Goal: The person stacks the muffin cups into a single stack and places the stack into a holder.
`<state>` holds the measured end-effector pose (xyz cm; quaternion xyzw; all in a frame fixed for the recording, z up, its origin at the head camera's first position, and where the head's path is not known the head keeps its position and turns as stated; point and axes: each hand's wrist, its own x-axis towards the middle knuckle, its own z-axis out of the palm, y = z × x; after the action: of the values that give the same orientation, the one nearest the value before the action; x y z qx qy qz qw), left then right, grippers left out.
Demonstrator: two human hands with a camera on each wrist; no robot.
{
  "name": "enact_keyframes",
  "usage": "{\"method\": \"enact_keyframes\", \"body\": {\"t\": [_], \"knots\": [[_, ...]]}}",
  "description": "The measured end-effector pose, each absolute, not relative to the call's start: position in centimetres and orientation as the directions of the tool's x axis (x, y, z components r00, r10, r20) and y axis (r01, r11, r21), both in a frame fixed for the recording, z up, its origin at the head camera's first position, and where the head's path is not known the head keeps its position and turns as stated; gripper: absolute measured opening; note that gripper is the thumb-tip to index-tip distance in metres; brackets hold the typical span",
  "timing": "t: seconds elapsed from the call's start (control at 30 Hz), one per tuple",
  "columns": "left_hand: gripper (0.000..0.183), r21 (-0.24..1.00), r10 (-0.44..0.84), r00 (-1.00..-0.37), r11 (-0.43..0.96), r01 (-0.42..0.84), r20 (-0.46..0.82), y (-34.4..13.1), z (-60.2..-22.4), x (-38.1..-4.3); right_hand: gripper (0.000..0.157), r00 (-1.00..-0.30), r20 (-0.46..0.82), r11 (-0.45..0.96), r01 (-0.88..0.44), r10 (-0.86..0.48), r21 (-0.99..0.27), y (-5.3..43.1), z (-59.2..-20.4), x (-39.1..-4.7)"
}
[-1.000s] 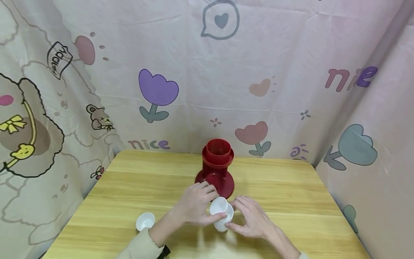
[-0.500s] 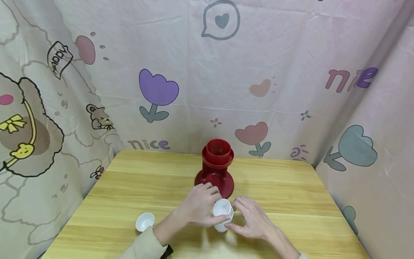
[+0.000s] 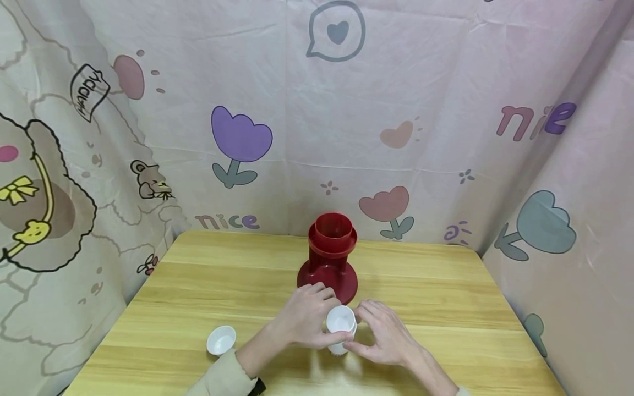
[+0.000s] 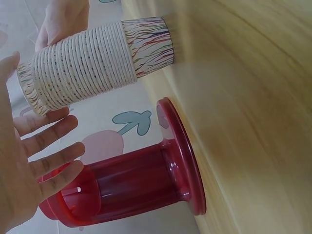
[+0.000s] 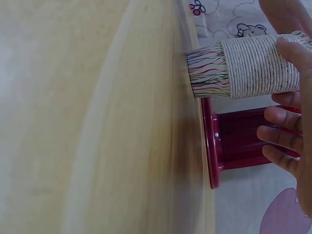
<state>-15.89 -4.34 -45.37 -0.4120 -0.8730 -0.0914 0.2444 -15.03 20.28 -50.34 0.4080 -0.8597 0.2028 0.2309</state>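
Observation:
A tall stack of nested white paper cups [image 4: 87, 63], patterned with thin coloured lines, stands upright on the wooden table between my hands. My left hand [image 3: 308, 316] pinches the top cup [image 3: 340, 319] between thumb and fingers at the upper end. From the other side my right hand [image 3: 383, 333] holds the stack just below the top, its thumb on the near side. In the right wrist view the lower fingers of the right hand [image 5: 307, 107] spread beyond the stack. The cups' mouths face up, and the top one looks vacant inside.
Close behind the stack stands a dark red plastic holder [image 3: 329, 258] with a round base and an open tube top. A small white cup or bowl [image 3: 221, 340] sits to the left on the wooden table [image 3: 421, 275]. A printed curtain [image 3: 297, 126] hangs behind.
The top cup, tilted and raised out of line a second ago, has come down and straightened onto the stack, with my left hand moving slightly right. My right hand has barely moved.

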Motion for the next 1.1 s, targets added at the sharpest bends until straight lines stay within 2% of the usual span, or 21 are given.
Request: {"method": "enact_keyframes", "body": {"t": [0.27,0.73,1.1], "knots": [[0.048,-0.073,0.688,-0.514,0.631,0.772,0.512,-4.4,-45.8,-16.0,0.036,-0.56,0.562,0.583,-0.796,-0.609,-0.163,20.3,-50.3,-15.0],[0.048,-0.068,0.678,-0.511,0.634,0.771,0.528,-4.5,-46.3,-16.0,0.036,-0.564,0.558,0.573,-0.799,-0.609,-0.181,20.3,-50.2,-15.0],[0.049,-0.055,0.686,-0.534,0.637,0.769,0.495,-4.6,-46.6,-16.0,0.036,-0.559,0.565,0.569,-0.802,-0.608,-0.181,20.3,-50.3,-15.1]]}}
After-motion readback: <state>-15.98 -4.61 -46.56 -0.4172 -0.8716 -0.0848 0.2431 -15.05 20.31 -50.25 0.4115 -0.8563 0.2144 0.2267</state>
